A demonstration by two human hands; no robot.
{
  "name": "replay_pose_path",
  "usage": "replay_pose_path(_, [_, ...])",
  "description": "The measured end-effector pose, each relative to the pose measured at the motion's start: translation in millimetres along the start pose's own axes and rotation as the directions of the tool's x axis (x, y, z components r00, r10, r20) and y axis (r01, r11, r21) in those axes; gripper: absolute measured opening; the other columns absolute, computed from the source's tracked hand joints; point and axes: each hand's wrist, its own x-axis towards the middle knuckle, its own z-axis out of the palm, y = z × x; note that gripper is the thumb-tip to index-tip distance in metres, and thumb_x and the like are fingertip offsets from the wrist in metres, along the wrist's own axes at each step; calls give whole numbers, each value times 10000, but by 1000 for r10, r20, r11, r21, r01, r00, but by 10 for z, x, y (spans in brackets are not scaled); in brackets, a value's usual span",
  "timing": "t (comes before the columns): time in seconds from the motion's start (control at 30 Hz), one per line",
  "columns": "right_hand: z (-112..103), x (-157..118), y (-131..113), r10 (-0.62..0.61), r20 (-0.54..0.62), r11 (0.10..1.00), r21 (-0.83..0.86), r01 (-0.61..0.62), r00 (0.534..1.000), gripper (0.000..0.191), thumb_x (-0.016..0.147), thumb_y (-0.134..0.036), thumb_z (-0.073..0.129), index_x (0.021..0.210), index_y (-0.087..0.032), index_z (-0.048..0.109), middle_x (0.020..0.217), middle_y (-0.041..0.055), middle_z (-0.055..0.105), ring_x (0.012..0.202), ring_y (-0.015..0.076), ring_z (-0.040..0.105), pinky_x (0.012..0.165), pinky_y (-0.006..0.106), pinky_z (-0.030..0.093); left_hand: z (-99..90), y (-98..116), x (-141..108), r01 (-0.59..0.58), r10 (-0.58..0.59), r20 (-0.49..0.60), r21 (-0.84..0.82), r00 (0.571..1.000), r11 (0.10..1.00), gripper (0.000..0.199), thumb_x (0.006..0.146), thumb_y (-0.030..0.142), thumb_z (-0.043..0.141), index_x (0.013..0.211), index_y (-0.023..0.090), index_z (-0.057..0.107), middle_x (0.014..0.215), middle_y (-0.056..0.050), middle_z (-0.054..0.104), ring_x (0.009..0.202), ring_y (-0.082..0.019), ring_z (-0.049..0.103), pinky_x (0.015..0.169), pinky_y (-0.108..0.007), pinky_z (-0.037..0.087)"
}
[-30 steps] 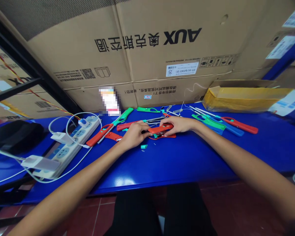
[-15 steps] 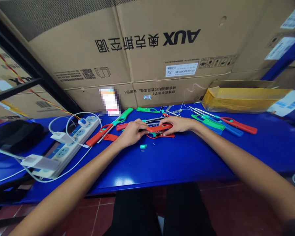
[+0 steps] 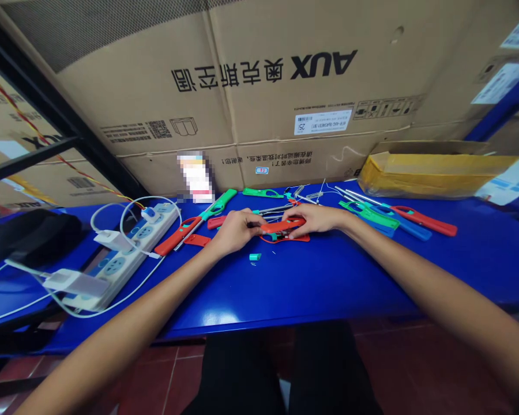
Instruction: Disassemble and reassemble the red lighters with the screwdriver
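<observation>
Two bare hands are brought close together over a glossy blue tabletop (image 3: 259, 297), and one red casing (image 3: 281, 226) of smooth, elongated plastic is held between them. Its left end is pinched between the thumb and fingers of the left hand (image 3: 239, 231); its right end is clasped by the thumb and curled fingers of the right hand (image 3: 313, 219). Just beneath it, a second red shell (image 3: 301, 237) is partly hidden by the fingers, with small teal and dark parts seen between the two; whether this shell is also gripped cannot be told.

Nearer the table's front edge, a short, rounded teal cap (image 3: 255, 257) is seen lying beside thin metal pins (image 3: 253, 264). To the left of the hands, a flat red piece (image 3: 198, 240) is placed near a slender red-handled lighter (image 3: 178, 237) and a green handle (image 3: 223, 202) with a looped opening. Behind the hands, a slim green shell (image 3: 262, 192) is laid close to the corrugated cardboard box (image 3: 259, 109). On the right, shiny metal tubes are fanned out with a red handle (image 3: 430, 222), a blue handle (image 3: 415, 229) and a green handle (image 3: 378, 217). A white power strip (image 3: 123, 256) is crossed by looped cables.
</observation>
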Motion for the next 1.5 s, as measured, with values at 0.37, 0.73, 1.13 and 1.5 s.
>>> replay_pose_path(0.37, [-9, -7, -34, -32, 3, 999, -18, 32, 999, 348, 856, -508, 788, 1007, -213, 683, 876, -1, 609, 793, 188, 509, 753, 327, 364, 3, 6, 22, -115, 115, 7, 92, 993, 989, 235, 910, 31, 693, 948, 223, 824, 906, -4, 820, 851, -197, 658, 801, -307, 479])
replay_pose_path(0.73, [-12, -9, -50, -14, 10, 1000, 4, 14, 1000, 332, 844, -484, 789, 1000, -213, 680, 883, 3, 627, 821, 198, 542, 775, 333, 398, -32, 2, -21, -241, 233, 73, 147, 970, 959, 137, 1021, 182, 633, 925, 193, 729, 865, -23, 724, 874, -206, 597, 825, -319, 461])
replay_pose_path(1.13, [-20, -2, -54, -9, 11, 1000, -17, 9, 1000, 335, 827, -494, 785, 961, -218, 652, 888, 3, 605, 801, 194, 514, 753, 330, 376, -29, 72, -46, -271, 268, 37, 149, 963, 951, 136, 1002, 143, 607, 1028, 193, 730, 967, -41, 749, 923, -214, 628, 853, -348, 486])
replay_pose_path(1.5, [-12, 6, -27, -29, 9, 999, -22, 29, 1000, 324, 845, -471, 788, 1014, -220, 672, 890, -1, 609, 837, 205, 541, 771, 335, 379, -9, 37, -50, -290, 282, 73, 161, 957, 943, 110, 1004, 176, 641, 1042, 184, 744, 1020, -64, 759, 963, -230, 644, 882, -360, 510])
